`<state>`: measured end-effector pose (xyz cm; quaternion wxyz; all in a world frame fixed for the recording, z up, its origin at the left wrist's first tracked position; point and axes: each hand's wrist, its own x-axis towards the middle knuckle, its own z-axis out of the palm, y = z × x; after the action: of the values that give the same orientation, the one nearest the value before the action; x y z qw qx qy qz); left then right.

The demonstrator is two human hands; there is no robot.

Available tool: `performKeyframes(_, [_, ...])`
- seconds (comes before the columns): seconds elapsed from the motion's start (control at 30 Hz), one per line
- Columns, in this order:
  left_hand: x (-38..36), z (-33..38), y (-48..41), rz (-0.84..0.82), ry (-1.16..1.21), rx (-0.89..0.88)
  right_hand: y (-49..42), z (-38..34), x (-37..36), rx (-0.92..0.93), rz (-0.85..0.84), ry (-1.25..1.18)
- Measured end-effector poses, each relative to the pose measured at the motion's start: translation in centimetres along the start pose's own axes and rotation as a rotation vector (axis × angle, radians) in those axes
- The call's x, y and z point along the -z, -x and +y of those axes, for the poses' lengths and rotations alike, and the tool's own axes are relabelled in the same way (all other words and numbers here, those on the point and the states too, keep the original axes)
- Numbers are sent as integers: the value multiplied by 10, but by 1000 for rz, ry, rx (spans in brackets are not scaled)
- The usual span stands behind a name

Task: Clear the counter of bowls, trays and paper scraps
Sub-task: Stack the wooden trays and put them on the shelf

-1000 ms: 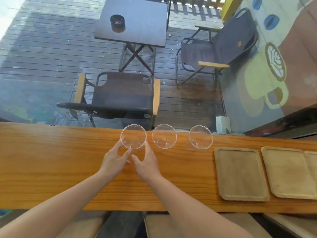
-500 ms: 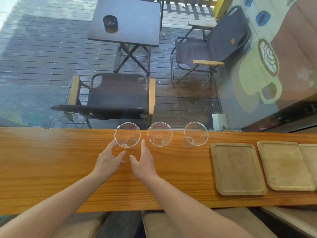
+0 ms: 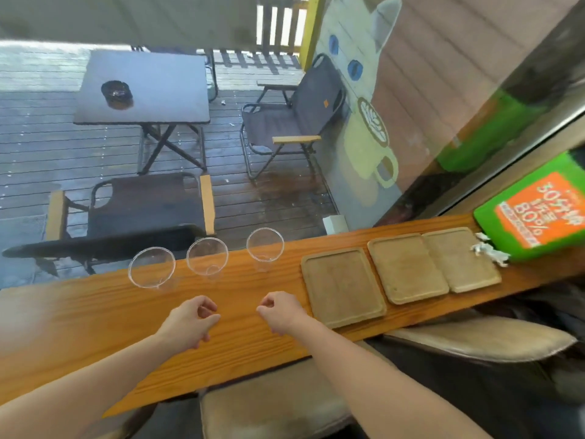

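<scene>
Three clear bowls stand in a row along the far edge of the wooden counter [image 3: 95, 321]: the left bowl [image 3: 151, 267], the middle bowl [image 3: 207, 256] and the right bowl [image 3: 265, 244]. To their right lie three wooden trays side by side: the near tray [image 3: 343, 286], the middle tray [image 3: 406, 267] and the far tray [image 3: 460, 258]. Crumpled white paper scraps [image 3: 489, 252] lie past the far tray. My left hand [image 3: 190, 321] and my right hand [image 3: 280, 313] hover above the counter, nearer to me than the bowls, fingers loosely curled and holding nothing.
A green and orange sign [image 3: 535, 213] lies at the counter's right end. A window runs behind the counter, with a deck, folding chairs and a dark table outside. Padded stools [image 3: 481, 339] stand below the counter's near edge.
Both hands have drawn back from the left bowl toward me and moved apart. The view has swung right, bringing the third tray, the paper scraps and the sign into sight.
</scene>
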<state>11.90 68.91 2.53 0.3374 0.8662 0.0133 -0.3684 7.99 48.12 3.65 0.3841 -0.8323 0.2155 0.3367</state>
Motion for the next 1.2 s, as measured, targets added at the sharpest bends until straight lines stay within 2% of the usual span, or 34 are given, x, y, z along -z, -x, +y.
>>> performKeyframes(0.2, [-39,75,-8,-78,-115,-86,25,83,75,-115,210,-21])
performKeyframes(0.4, [-85,124,-21,-4,-161,-97,32,149,122,-159,255,-26])
performKeyframes(0.53, [-119,150,-36,13,-153,-23,13,180,151,-152,216,-80])
performKeyframes(0.67, [-155,171,-57,50,-83,138,-14,204,173,-142,176,-83])
performKeyframes(0.9, [-210,172,-94,96,30,364,-59,225,168,-185,155,-91])
performKeyframes(1.2, [-230,158,-98,170,161,364,-76,222,154,-274,241,-276])
